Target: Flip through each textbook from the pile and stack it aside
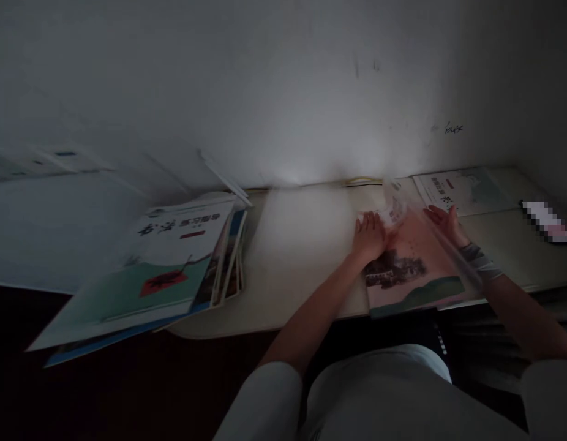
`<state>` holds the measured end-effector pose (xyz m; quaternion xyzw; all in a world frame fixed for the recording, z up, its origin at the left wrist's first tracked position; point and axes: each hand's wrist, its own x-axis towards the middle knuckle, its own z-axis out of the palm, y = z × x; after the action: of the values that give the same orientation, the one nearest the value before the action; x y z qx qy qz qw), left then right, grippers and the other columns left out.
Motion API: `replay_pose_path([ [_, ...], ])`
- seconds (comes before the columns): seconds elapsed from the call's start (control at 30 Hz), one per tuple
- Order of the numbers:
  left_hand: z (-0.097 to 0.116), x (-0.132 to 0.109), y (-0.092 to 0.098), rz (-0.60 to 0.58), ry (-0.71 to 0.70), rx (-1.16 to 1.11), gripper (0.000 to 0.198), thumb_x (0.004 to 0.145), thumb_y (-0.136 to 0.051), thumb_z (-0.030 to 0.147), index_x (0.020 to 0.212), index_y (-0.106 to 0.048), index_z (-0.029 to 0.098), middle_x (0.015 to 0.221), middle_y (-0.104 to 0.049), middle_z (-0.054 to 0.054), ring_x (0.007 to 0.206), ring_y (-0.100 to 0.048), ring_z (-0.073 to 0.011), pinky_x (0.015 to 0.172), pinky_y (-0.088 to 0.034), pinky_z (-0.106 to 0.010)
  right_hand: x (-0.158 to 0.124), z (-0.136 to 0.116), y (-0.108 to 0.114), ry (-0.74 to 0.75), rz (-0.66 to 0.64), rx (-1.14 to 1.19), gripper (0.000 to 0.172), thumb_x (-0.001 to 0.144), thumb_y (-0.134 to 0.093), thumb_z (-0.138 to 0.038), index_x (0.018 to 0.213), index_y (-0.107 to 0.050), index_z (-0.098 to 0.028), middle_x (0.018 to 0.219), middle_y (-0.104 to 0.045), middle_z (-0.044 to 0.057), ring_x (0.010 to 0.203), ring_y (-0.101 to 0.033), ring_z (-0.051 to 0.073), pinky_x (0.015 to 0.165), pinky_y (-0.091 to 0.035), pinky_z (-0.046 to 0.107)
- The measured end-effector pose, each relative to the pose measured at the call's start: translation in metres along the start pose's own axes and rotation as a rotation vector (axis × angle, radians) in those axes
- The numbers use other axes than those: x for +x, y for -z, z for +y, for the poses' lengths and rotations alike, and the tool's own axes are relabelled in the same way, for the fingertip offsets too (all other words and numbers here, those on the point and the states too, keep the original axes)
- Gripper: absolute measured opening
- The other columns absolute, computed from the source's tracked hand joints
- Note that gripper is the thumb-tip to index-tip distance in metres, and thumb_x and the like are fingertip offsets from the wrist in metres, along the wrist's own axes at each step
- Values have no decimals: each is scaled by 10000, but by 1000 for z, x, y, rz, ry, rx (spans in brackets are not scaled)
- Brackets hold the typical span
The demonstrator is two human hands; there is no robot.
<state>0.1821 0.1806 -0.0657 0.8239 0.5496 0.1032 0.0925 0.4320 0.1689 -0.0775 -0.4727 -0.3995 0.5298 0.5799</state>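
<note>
A pink booklet [412,269] with dark buildings and a green hill printed on it lies near the table's front edge. A clear plastic film [458,260] appears to stand up along its right side, blurred. My left hand [370,237] rests on the booklet's upper left edge, fingers stretched out. On the other side, my right hand [449,225] is beside the film with its fingers apart and palm turned inward; a grey band circles that wrist. Whether the right fingers touch the film, I cannot tell.
A stack of large booklets [187,251] overhangs the left end of the pale table [292,288]. Another booklet [462,190] lies behind my right hand. A phone [547,222] with a blurred-out screen is at the far right. A white wall [283,92] rises behind.
</note>
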Motion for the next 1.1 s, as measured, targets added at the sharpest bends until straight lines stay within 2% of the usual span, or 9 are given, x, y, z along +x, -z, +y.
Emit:
replay_pose_path([
  [0.2,23,20,6,-13,-30,135,774,895,-154,590,1459,-195,62,1531,-171,-177,1414,-107,-329,1117,-129,-537,1,-2,-5,2,-13,27,649,760,-293,-800,1011,-591,-280,1180,-639,54,1215,-513,210,1067,-361,423],
  [0.33,35,31,5,-85,-85,76,809,853,-139,674,1477,-171,160,1546,-159,-114,1412,-96,-346,1088,-142,-606,-2,-31,1,48,13,-178,724,770,-214,-801,1095,-565,-257,1191,-622,108,1159,-557,253,962,-451,491],
  [0.47,45,40,14,2,-125,43,777,861,-156,665,1470,-202,185,1543,-180,-111,1407,-118,-347,1081,-149,-612,-30,-85,-13,461,-34,-774,626,818,-446,-650,1306,-453,-258,1357,-497,107,1241,-476,263,1005,-392,521],
  [0.57,44,51,25,45,-119,43,693,899,-163,595,1468,-205,203,1546,-173,-102,1412,-102,-338,1075,-150,-616,-48,-96,-43,753,-204,-1281,607,859,-470,-547,1363,-422,-213,1462,-365,125,1364,-288,287,1095,-240,522],
  [0.67,29,60,26,-23,-73,64,619,927,-194,514,1459,-231,199,1543,-178,-119,1407,-117,-345,1058,-178,-621,-34,-68,-67,696,-345,-1593,622,902,-381,-522,1388,-386,-133,1470,-333,176,1375,-254,300,1095,-202,520],
  [0.8,1,58,18,-60,-7,82,562,935,-230,477,1384,-367,169,1461,-350,-159,1357,-256,-338,1031,-253,-576,10,-30,-69,402,-314,-1786,607,914,-360,-473,1352,-413,-55,1421,-386,233,1325,-342,325,1045,-275,513],
  [0.87,-9,56,19,-32,5,88,505,932,-273,458,1317,-437,175,1370,-464,-151,1291,-358,-311,1019,-285,-537,12,-31,-69,419,-280,-1789,587,920,-358,-446,1349,-416,-50,1413,-401,227,1319,-352,315,1045,-278,498],
  [0.97,-15,62,25,-14,22,101,437,919,-343,420,1254,-480,175,1286,-528,-148,1214,-435,-291,999,-315,-491,-30,-41,-79,621,-322,-1736,572,915,-390,-429,1364,-406,-75,1422,-398,207,1330,-327,306,1068,-232,509],
  [1.1,-11,90,34,-105,1,87,425,883,-426,456,1169,-553,169,1198,-573,-159,1119,-520,-292,926,-386,-429,-126,-26,-96,776,-704,-1626,642,830,-518,-553,1330,-465,-154,1368,-479,173,1263,-416,313,1032,-300,520],
])
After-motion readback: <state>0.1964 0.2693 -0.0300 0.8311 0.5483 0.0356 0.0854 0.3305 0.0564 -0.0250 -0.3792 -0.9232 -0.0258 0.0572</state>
